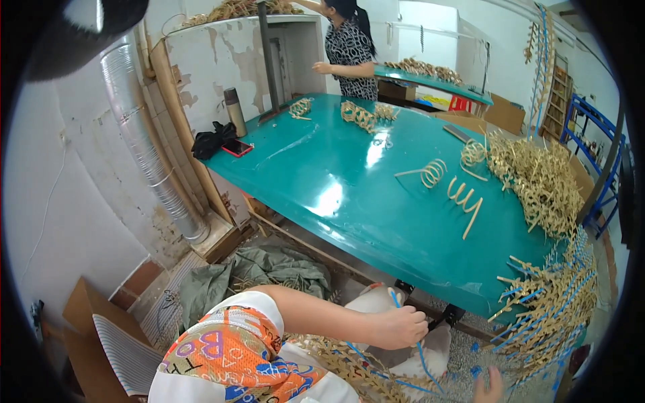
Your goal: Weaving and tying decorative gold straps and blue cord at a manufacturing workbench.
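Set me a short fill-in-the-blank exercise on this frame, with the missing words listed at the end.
1. The thin strip held in the person's left hand is coloured ____.
2. The phone lying near the bottle on the tabletop has a ____ edge.
3. In the picture, the silvery duct stands to the ____ of the tabletop.
4. The co-worker beyond the tabletop wears a patterned top in black and ____.

Missing words: blue; red; left; white.

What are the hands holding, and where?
The left hand grips a long, thin blue strip partway along, one end poking out above. Whether the right hand holds anything, I can't tell.
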Demonstrator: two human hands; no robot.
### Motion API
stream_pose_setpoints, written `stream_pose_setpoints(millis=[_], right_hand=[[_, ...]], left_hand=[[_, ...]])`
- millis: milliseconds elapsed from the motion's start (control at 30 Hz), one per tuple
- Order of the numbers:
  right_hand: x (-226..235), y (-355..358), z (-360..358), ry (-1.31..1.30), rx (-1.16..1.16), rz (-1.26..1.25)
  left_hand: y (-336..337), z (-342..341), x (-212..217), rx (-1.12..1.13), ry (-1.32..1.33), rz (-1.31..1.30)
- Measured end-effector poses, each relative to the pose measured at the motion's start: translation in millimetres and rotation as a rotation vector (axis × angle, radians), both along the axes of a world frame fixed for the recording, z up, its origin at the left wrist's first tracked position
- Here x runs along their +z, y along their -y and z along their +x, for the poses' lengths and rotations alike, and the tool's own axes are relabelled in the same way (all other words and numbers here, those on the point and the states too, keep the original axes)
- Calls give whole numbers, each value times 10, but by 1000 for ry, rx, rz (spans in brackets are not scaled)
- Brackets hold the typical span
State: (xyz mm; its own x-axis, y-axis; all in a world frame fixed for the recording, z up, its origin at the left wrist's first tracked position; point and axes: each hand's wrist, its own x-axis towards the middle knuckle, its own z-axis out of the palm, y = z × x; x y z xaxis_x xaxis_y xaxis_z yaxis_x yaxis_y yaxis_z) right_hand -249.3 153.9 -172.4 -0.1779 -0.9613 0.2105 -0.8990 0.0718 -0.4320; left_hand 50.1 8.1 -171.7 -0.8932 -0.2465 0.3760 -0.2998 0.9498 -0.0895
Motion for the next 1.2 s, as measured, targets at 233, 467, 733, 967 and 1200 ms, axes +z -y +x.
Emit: stream_pose_setpoints(millis=[233, 467, 733, 967, 1200], right_hand=[[64, 728, 1499, 1132, 309, 68], [67, 617, 1543, 1101, 36, -184], [65, 529, 1616, 1044, 81, -152], [231, 656, 1787, 583, 51, -287], [806, 720, 2239, 93, 261, -436]], left_hand=[[88, 12, 388, -187, -263, 272], [147, 679, 508, 28, -661, 277], [24, 743, 333, 30, -805, 1387], [-25, 694, 321, -25, -830, 1611], [-136, 627, 383, -54, -917, 1357]])
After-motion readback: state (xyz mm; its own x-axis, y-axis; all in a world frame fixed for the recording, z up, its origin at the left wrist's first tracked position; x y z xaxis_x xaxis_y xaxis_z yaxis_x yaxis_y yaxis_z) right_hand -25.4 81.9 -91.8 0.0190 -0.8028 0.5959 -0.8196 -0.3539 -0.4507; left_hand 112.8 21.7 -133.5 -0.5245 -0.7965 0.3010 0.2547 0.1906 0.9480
